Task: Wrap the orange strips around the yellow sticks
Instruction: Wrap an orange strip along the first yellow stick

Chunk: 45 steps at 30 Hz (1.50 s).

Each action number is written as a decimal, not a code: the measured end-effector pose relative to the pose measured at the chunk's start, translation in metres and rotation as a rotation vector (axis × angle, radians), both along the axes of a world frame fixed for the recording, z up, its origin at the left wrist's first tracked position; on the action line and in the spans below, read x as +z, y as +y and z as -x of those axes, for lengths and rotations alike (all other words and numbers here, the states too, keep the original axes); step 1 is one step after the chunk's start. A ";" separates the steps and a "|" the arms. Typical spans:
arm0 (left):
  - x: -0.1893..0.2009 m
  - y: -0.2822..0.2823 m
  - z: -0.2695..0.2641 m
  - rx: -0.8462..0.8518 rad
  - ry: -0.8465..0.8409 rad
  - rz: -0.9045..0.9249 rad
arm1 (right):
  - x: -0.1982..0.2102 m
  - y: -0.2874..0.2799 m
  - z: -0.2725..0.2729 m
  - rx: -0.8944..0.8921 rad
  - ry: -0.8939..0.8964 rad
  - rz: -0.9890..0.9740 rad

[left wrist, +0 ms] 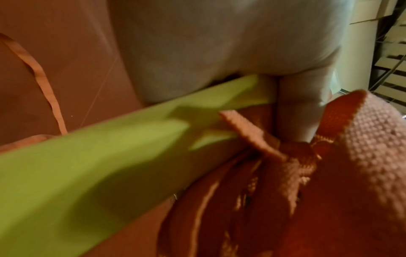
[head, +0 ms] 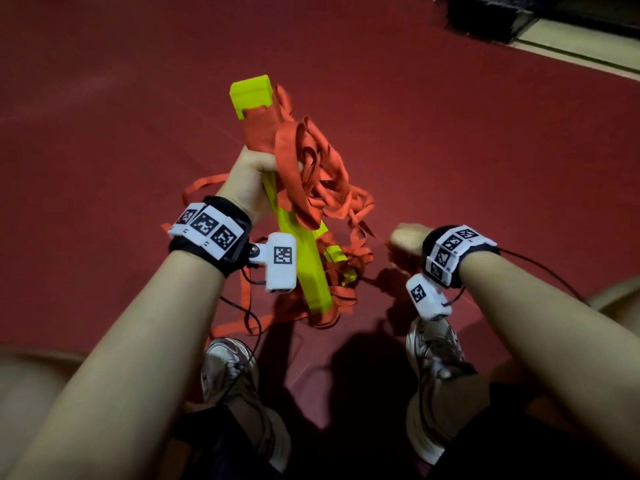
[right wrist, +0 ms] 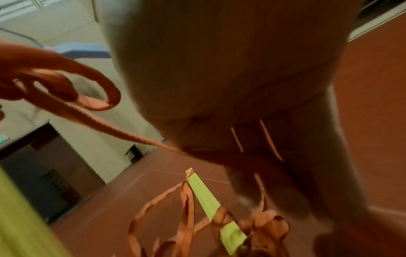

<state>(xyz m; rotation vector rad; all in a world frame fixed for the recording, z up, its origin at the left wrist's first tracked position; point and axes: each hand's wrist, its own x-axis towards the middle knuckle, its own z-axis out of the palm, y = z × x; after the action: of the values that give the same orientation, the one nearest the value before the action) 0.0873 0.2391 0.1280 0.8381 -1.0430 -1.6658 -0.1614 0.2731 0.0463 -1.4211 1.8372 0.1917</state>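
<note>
My left hand (head: 254, 173) grips a long yellow stick (head: 304, 258) near its middle and holds it tilted, far end up. Orange strip is wound round the stick's upper part (head: 259, 128), and a loose tangle of orange strips (head: 322, 174) hangs from it down to the floor. In the left wrist view the yellow stick (left wrist: 87, 165) crosses under my left hand (left wrist: 219, 43), with orange strips (left wrist: 307, 191) bunched beside the thumb. My right hand (head: 403, 237) is curled, out to the right of the stick. In the right wrist view an orange strip (right wrist: 123, 132) runs taut into my right hand (right wrist: 219, 69). Another yellow stick (right wrist: 204, 194) lies on the floor among strips.
I crouch over a red floor (head: 485, 150), with my two shoes (head: 228, 368) (head: 433, 344) just below the tangle. A dark box (head: 491, 15) and a pale floor border (head: 588, 53) lie at the far right. Cables hang from both wrist cameras.
</note>
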 end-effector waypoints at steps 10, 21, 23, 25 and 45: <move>-0.016 0.000 0.018 -0.015 0.036 0.008 | 0.060 -0.034 -0.008 -0.216 -0.004 0.707; -0.018 0.002 0.023 -0.020 -0.118 0.053 | 0.104 -0.026 -0.031 -0.237 -0.603 1.018; -0.017 0.004 0.027 -0.039 -0.133 0.048 | 0.115 -0.022 -0.040 -0.135 -0.743 0.970; -0.015 0.007 0.030 -0.069 -0.149 0.047 | 0.120 -0.020 -0.052 -0.003 -0.873 0.877; -0.011 0.000 0.023 -0.149 -0.291 -0.028 | 0.123 -0.025 -0.027 0.106 0.227 0.687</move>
<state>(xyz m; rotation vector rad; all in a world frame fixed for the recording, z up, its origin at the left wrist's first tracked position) 0.0642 0.2396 0.1170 1.0660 -1.3104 -1.7181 -0.1341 0.2484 0.1690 -2.0295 2.1232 -0.2666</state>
